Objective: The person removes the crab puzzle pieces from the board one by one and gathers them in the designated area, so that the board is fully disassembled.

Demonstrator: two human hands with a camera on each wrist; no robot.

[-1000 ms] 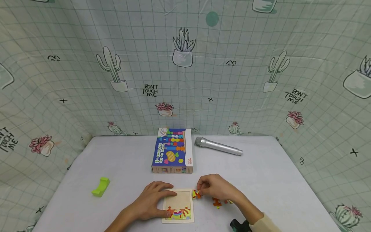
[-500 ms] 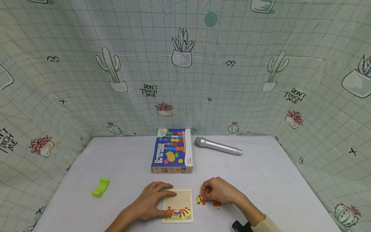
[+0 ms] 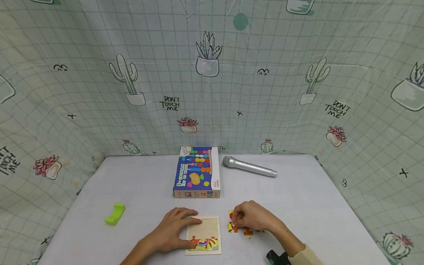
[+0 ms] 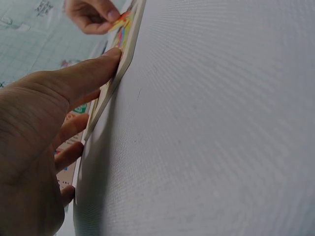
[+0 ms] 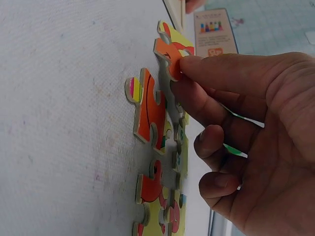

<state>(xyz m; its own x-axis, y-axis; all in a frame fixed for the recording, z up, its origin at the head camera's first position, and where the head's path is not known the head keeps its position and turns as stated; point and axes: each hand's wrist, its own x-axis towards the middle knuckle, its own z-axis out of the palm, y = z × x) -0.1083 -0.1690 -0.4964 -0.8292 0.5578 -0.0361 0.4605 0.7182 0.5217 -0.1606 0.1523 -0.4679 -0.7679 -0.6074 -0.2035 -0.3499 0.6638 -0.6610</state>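
Note:
A small wooden puzzle tray (image 3: 210, 227) lies flat on the table, its lower part filled with joined colourful pieces (image 3: 207, 243). My left hand (image 3: 170, 229) rests at its left side with fingers spread; the thumb presses on the lower left corner and the index fingertip touches the upper part. Right of the tray, my right hand (image 3: 253, 216) pinches an orange and yellow jigsaw piece (image 5: 168, 55) between thumb and index finger. Several loose jigsaw pieces (image 5: 150, 110) lie close under that hand, partly hidden by it in the head view.
Behind the tray lies a blue game box (image 3: 195, 171), with a silver microphone (image 3: 250, 166) to its right. A green curved block (image 3: 115, 214) sits at the left. Near the right forearm is a dark object (image 3: 276, 257), cut off by the frame. Patterned cloth hangs behind the table.
My right hand, pinching the piece, has moved away from the tray's right edge toward the loose pieces. The left hand and tray have stayed in place.

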